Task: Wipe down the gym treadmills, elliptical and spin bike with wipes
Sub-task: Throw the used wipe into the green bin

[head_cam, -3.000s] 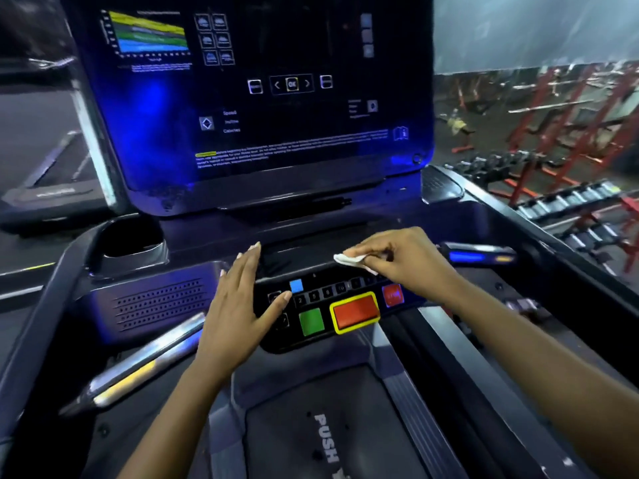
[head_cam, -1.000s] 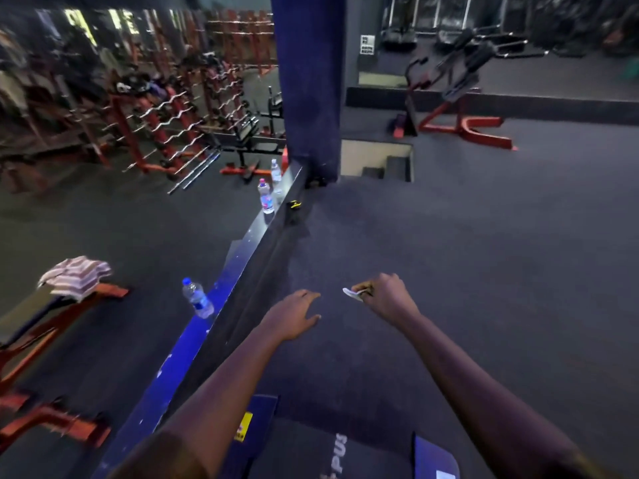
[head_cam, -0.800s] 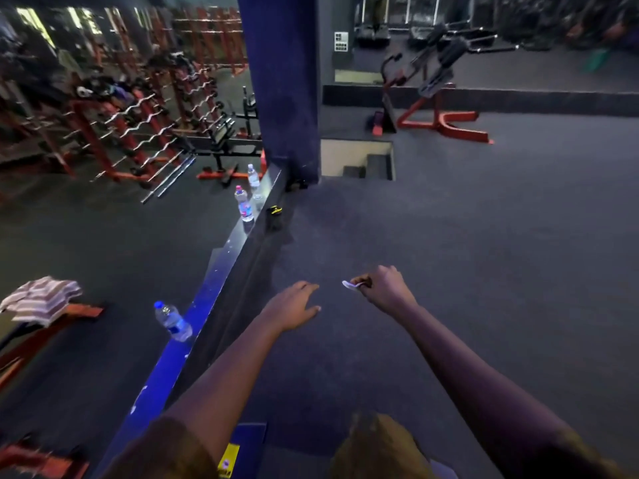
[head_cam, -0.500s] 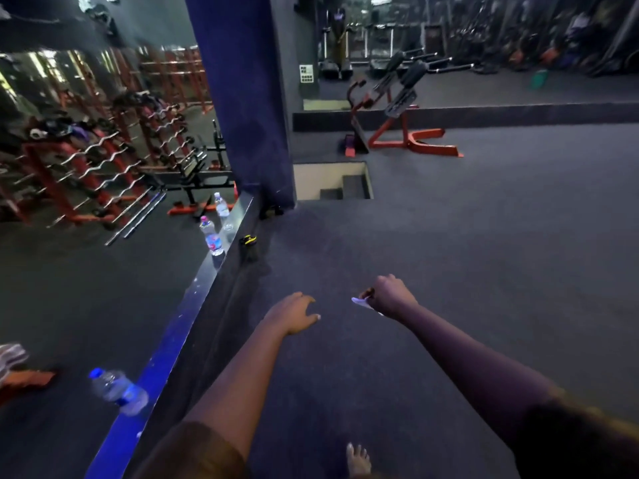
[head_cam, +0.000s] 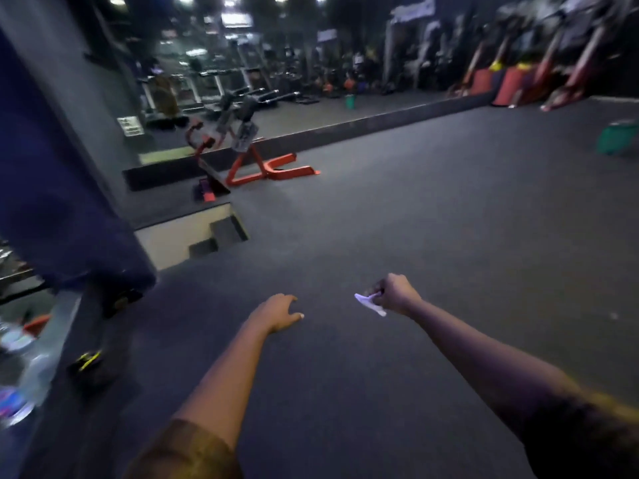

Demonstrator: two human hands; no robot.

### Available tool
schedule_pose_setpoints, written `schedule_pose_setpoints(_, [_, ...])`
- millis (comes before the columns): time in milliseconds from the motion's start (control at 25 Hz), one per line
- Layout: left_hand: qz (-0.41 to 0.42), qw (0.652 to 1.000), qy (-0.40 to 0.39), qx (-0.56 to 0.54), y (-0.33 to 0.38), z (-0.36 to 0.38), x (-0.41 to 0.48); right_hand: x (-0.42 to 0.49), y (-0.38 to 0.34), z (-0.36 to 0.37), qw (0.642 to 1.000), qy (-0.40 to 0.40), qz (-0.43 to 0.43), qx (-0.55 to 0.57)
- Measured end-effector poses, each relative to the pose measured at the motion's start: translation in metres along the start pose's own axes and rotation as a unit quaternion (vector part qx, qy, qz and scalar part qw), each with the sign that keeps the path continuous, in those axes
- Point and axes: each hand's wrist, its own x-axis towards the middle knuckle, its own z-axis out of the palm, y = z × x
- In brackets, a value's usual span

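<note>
Gym floor (head_cam: 449,219), dark and speckled, stretches from near to far. Over it the right hand (head_cam: 396,293) is curled into a fist and pinches a small white wipe (head_cam: 370,303), which sticks out to its left — held in the air, touching nothing else. The left hand (head_cam: 276,312) hovers beside it, well apart, fingers relaxed and holding nothing. Far left, a red exercise frame (head_cam: 273,167) stands near a short stairwell (head_cam: 221,233) beside a blue pillar (head_cam: 52,188) — a green bin (head_cam: 619,136) sits far right, blurred.

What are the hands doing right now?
Left hand: open, holding nothing.
Right hand: closed, pinching a white wipe.
</note>
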Motion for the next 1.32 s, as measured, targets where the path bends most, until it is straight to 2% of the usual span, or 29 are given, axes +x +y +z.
schedule_pose_setpoints(200, [0.117,0.993,0.001,0.033,0.097,-0.036,0.116,0.048,0.073,-0.058,0.986,0.1,0.104,0.081])
schedule_pose_setpoints(400, [0.193,0.98,-0.003,0.048,0.198,-0.062,0.255,0.132,0.157,-0.125,0.962,0.181,0.147,0.142])
schedule_pose_setpoints(600, [0.264,0.962,-0.027,0.065,0.315,-0.083,0.392,0.208,0.257,-0.199,0.921,0.257,0.225,0.186])
schedule_pose_setpoints(800, [0.341,0.932,-0.066,0.101,0.441,-0.084,0.496,0.242,0.367,-0.258,0.877,0.317,0.299,0.201])
schedule_pose_setpoints(920, [0.375,0.916,-0.081,0.119,0.535,-0.078,0.564,0.27,0.446,-0.3,0.863,0.331,0.329,0.195])
schedule_pose_setpoints(1200, [0.419,0.897,-0.084,0.111,0.744,-0.088,0.697,0.354,0.612,-0.436,0.864,0.333,0.338,0.166])
schedule_pose_setpoints(1320, [0.425,0.895,-0.091,0.101,0.811,-0.093,0.747,0.392,0.667,-0.486,0.863,0.329,0.348,0.163])
